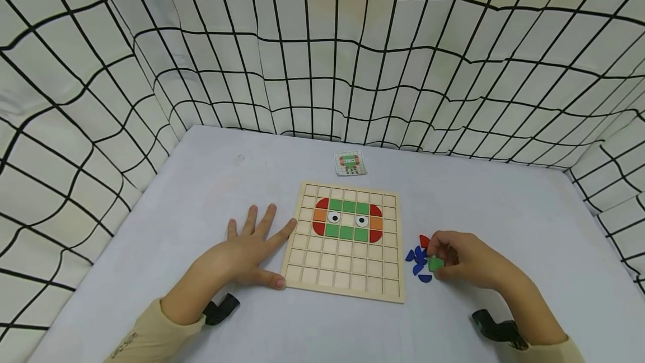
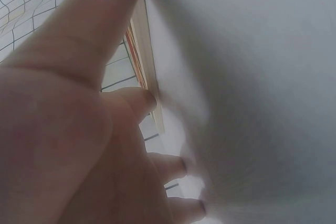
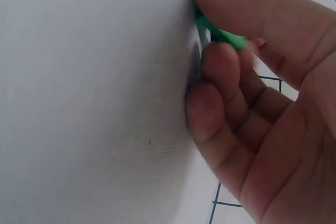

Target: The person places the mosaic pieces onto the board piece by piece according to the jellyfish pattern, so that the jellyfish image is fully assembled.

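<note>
A wooden grid board lies on the table with a pattern of green square tiles, red rounded corners, orange tiles and two eye tiles. Fingers spread, my left hand rests flat at the board's left edge, its index fingertip and thumb touching the frame. To the right of the board, my right hand pinches a green tile between thumb and fingers. The tile is tilted, and the fingers partly cover it. Several blue pieces and a red piece lie beside this hand.
Behind the board lies a small picture card with a figure in green, red and orange on a grid. A white cloth covers the table. Black netting over white walls rises at the back and both sides.
</note>
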The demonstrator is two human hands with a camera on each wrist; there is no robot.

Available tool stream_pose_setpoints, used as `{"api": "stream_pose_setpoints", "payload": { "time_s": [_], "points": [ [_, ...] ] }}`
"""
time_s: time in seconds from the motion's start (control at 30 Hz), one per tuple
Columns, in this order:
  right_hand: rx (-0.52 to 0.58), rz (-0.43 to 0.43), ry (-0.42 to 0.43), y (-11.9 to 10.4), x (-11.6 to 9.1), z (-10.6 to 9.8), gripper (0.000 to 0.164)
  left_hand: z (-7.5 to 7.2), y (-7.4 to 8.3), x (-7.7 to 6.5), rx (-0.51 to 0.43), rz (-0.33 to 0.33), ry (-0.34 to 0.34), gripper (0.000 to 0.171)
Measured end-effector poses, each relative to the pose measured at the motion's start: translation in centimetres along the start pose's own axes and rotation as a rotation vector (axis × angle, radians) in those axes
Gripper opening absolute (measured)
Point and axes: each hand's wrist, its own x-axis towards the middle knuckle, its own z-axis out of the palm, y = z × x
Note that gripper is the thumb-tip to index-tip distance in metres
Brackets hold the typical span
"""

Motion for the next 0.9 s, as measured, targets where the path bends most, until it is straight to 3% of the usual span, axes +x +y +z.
{"api": "stream_pose_setpoints", "payload": {
  "time_s": [0.33, 0.6, 0.73, 0.9],
  "points": [
    [0.1, -0.097, -0.039, -0.3, 0.2, 0.1, 0.02, 0.0, 0.0, 0.0, 0.004, -0.007, -0.003, 0.115],
    [0.349, -0.19, 0.055, -0.8, 1.4, 0.1, 0.01, 0.1, 0.0, 0.1, 0.005, -0.008, -0.004, 0.115],
    [0.455, -0.205, 0.095, -1.4, 2.1, 0.5, 0.014, 0.1, 0.0, 0.2, 0.012, -0.007, -0.007, 0.115],
    [0.504, -0.203, 0.122, -2.5, 3.2, 1.4, 0.032, 0.1, 0.0, 0.1, 0.025, -0.009, -0.011, 0.115]
  ]
}}
